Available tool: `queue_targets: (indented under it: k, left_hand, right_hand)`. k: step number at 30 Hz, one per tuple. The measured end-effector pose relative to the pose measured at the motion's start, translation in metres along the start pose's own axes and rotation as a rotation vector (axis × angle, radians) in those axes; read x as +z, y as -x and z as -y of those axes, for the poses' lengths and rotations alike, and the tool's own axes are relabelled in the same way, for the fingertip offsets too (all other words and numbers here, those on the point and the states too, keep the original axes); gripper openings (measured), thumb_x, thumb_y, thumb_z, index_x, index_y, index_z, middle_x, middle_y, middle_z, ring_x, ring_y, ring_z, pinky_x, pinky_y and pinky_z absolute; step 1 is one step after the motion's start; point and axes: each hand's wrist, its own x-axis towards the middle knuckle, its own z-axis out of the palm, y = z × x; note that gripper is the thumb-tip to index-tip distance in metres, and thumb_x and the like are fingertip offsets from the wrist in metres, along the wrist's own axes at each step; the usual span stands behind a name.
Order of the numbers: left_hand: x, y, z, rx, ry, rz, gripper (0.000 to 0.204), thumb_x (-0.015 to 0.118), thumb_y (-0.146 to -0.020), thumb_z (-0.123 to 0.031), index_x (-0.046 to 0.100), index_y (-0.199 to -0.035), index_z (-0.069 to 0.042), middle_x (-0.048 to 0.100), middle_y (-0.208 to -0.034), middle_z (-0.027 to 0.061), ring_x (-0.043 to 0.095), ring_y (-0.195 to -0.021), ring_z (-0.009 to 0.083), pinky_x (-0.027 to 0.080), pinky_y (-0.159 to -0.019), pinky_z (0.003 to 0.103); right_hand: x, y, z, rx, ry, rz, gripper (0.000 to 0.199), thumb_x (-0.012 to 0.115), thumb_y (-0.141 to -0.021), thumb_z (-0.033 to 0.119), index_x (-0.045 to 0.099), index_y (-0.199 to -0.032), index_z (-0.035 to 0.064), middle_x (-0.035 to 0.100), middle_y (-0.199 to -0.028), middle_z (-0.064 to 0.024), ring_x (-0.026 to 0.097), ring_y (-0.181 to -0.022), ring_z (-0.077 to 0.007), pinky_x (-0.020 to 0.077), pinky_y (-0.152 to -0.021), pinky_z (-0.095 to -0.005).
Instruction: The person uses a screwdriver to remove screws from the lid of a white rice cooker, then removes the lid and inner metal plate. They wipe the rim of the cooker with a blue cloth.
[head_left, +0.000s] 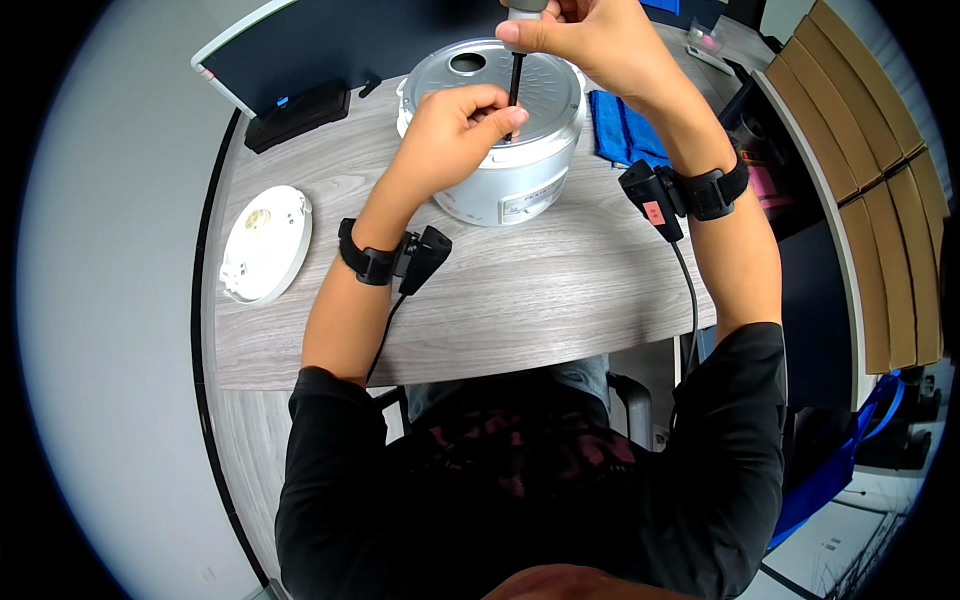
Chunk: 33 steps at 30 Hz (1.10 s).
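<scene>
Pinching the dark shaft of a screwdriver (516, 85) low down, the fingers (490, 108) of the left hand (455, 130) curl together around it just above where the tip meets the metal, which reads as a way of keeping the tip centred and upright on its spot. Higher up, the right hand (590, 40) closes over the grey handle at the top edge of the view, thumb pressed along the front, so the turning and downward push would come from there; the shaft stands nearly vertical between the two hands.

That tip lands on the upturned base of a silver rice cooker body (500, 150), which sits bottom-up at the far middle of the grey wood-grain desk (520, 300), its round metal base plate (470, 70) with a hole facing the camera. Turned over like this, the underside is open to the tool.

Both wrists carry black bands with small boxes and cables trailing toward the person. A white round plastic cover (265, 243) lies apart at the left of the desk, a blue cloth (620, 130) just right of the cooker, and a black flat device (298, 115) by the dark panel behind.
</scene>
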Motion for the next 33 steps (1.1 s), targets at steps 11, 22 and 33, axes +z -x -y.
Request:
queue_targets:
  k: [11, 22, 33]
  left_hand:
    - [0.001, 0.001, -0.014, -0.028, -0.099, -0.051, 0.027, 0.082, -0.083, -0.024, 0.070, -0.077, -0.001, 0.061, -0.062, -0.0006, 0.050, -0.056, 0.0048, 0.041, -0.053, 0.022]
    - [-0.008, 0.003, -0.004, 0.067, -0.040, 0.115, 0.020, 0.065, -0.095, -0.019, 0.073, -0.098, -0.001, 0.065, -0.071, 0.0027, 0.054, -0.064, 0.0093, 0.044, -0.060, 0.028]
    - [-0.011, 0.005, -0.017, 0.082, -0.204, 0.135, 0.019, 0.077, -0.083, -0.016, 0.071, -0.093, -0.001, 0.063, -0.075, 0.0055, 0.056, -0.070, 0.0128, 0.046, -0.065, 0.029]
  right_hand:
    - [0.014, 0.001, -0.001, -0.069, -0.195, 0.009, 0.025, 0.079, -0.083, 0.006, 0.066, -0.103, -0.0019, 0.065, -0.085, 0.0004, 0.059, -0.075, -0.0060, 0.0506, -0.068, -0.0234]
    - [0.011, 0.000, -0.003, -0.094, -0.609, 0.138, 0.038, 0.073, -0.086, 0.001, 0.058, -0.121, -0.0007, 0.066, -0.096, -0.0009, 0.061, -0.086, -0.0068, 0.0528, -0.077, -0.0238]
    - [0.009, 0.001, -0.002, -0.125, -0.201, 0.030, 0.028, 0.076, -0.086, 0.003, 0.060, -0.109, -0.0004, 0.065, -0.088, -0.0015, 0.061, -0.080, -0.0080, 0.0534, -0.071, -0.0251]
